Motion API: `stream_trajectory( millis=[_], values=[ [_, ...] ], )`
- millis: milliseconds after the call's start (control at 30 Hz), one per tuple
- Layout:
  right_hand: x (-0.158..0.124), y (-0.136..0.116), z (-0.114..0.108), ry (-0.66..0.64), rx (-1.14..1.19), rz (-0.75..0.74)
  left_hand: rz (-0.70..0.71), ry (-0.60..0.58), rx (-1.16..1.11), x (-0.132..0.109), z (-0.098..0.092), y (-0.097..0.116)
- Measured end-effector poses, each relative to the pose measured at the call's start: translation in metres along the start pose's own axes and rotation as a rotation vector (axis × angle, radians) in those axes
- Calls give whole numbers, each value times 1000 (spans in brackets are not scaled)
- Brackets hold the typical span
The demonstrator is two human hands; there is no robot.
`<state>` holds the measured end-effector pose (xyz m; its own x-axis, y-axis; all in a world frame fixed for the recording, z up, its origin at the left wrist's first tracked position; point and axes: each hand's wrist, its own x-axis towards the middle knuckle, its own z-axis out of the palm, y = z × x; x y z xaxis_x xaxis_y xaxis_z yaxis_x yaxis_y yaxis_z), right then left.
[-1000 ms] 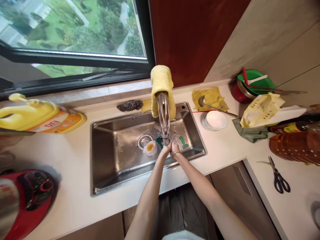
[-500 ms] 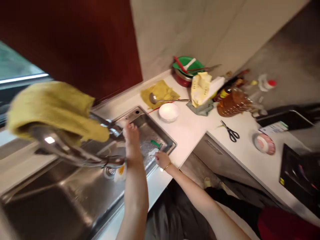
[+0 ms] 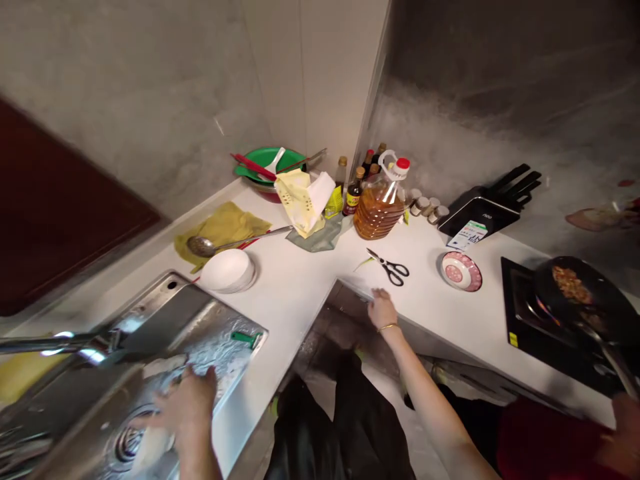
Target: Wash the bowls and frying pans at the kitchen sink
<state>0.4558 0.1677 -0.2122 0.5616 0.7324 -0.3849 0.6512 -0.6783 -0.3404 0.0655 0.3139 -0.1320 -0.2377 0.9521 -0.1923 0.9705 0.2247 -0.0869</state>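
Observation:
My left hand (image 3: 187, 407) is over the sink (image 3: 203, 320), fingers spread and slightly blurred, near the drain strainer (image 3: 129, 443). A pale, rounded thing (image 3: 153, 448) lies under it, and another pale piece (image 3: 164, 365) sits just beyond; I cannot tell their kind. A green-handled peeler (image 3: 245, 338) rests at the sink's right corner. My right hand (image 3: 383, 310), with a bracelet at the wrist, is at the counter's front edge below the black-handled scissors (image 3: 393, 268). Its fingers are curled; whatever they hold is hidden.
White bowls (image 3: 227, 270) stand by the sink, with a skimmer (image 3: 203, 247) on a yellow cloth (image 3: 227, 223) behind. An oil jug (image 3: 377, 210), a pink-patterned bowl (image 3: 461, 271) and a knife block (image 3: 480, 213) line the counter. At right, another person's hand (image 3: 623, 427) is near a pan (image 3: 600, 293) of food.
My view has swung right. My left hand has left the tap area and is lower over the sink. My right hand has gone from the sink's edge to the counter edge by the scissors.

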Motion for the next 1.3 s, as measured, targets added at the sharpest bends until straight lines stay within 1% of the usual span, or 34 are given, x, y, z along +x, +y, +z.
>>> stream_trajectory(
  millis=[33, 67, 100, 133, 167, 200, 233, 267, 300, 333, 367, 400, 467, 533, 567, 600, 633, 733, 767, 800, 833, 933, 1000, 1100, 1200, 1300],
  values=[
    [21, 32, -9, 35, -44, 87, 14, 28, 43, -12, 6, 38],
    [42, 60, -16, 40, -81, 146, 112, 38, 52, -24, 14, 80],
    [61, 83, -20, 20, -116, 171, 241, 73, 31, -36, 23, 126],
    [78, 100, -21, -17, -147, 166, 360, 94, -4, -48, 33, 172],
    [92, 112, -21, -56, -173, 142, 451, 96, -45, -59, 44, 215],
    [103, 119, -20, -85, -196, 109, 528, 94, -76, -68, 55, 255],
    [111, 122, -18, -100, -214, 77, 607, 88, -91, -75, 67, 291],
    [118, 123, -17, -103, -225, 51, 673, 74, -82, -80, 78, 320],
    [123, 122, -16, -101, -232, 33, 713, 51, -57, -83, 89, 344],
    [127, 120, -16, -106, -235, 18, 740, 25, -26, -85, 98, 362],
    [130, 119, -18, -120, -232, 3, 757, -2, 3, -85, 107, 376],
    [132, 120, -21, -144, -221, -8, 766, -27, 26, -84, 113, 385],
    [132, 124, -29, -222, -159, -12, 778, -67, 30, -82, 119, 394],
    [124, 135, -36, -304, -30, 20, 756, -102, -47, -79, 117, 394],
    [115, 141, -39, -328, 56, 46, 724, -142, -126, -78, 114, 392],
    [104, 147, -41, -338, 160, 66, 679, -209, -243, -76, 109, 387],
    [91, 153, -42, -332, 285, 78, 617, -306, -396, -74, 103, 382],
    [42, 165, -42, -285, 744, 58, 385, -699, -898, -65, 80, 363],
    [25, 167, -42, -268, 874, 54, 322, -794, -1009, -62, 72, 358],
    [10, 168, -43, -254, 957, 65, 278, -850, -1072, -58, 62, 353],
    [-3, 169, -44, -246, 990, 84, 257, -874, -1096, -54, 53, 350],
    [-26, 167, -50, -248, 909, 104, 277, -895, -1084, -48, 29, 351],
    [-31, 163, -57, -250, 876, 62, 332, -946, -1067, -50, 16, 360],
    [-31, 154, -73, -247, 913, -2, 458, -1006, -1022, -63, 1, 387],
    [-34, 154, -95, -180, 918, -2, 604, -1051, -970, -86, -11, 424],
    [-45, 167, -116, -74, 928, 69, 770, -1107, -886, -116, -22, 468]
  ],
)
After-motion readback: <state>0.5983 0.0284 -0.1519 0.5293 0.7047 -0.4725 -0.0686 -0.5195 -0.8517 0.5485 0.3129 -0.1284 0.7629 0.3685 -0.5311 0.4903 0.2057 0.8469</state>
